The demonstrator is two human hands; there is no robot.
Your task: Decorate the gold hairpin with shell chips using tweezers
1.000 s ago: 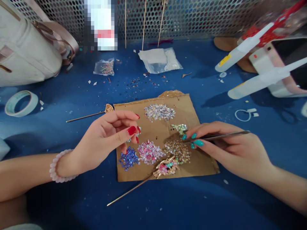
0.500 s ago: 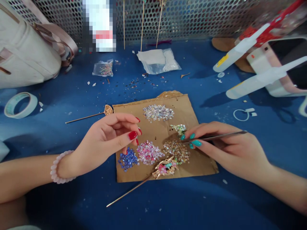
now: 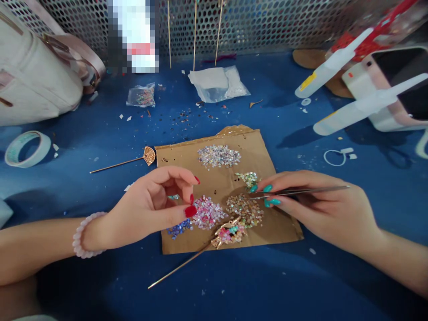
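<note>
My right hand [image 3: 310, 207] grips a pair of metal tweezers [image 3: 301, 191], their tips over the tan-gold chips [image 3: 245, 210] on the cardboard [image 3: 187, 178]. Loosely curled, my left hand [image 3: 157, 203] hovers above the cardboard's left side, with gaps between the fingertips and nothing visible in them. Pink chips [image 3: 207, 213] lie beside its thumb; blue chips [image 3: 180, 228] are partly hidden below it. At the cardboard's front rests a gold hairpin [image 3: 229, 234] decorated with pink and turquoise pieces. Pale green chips [image 3: 247, 179] and silvery chips [image 3: 219, 156] form separate piles.
Left of the cardboard lies a plain gold hairpin [image 3: 149, 156], farther left a tape roll [image 3: 28, 149]. Two white nozzle bottles [image 3: 347, 116] and a phone-like device [image 3: 401, 84] stand right. Small plastic bags [image 3: 219, 84] lie at the back, before a perforated metal panel [image 3: 267, 26].
My left hand has lowered a little, its thumb closer to the pink chips and its fingers more curled. The tweezers have tilted slightly in my right hand, which stays in place.
</note>
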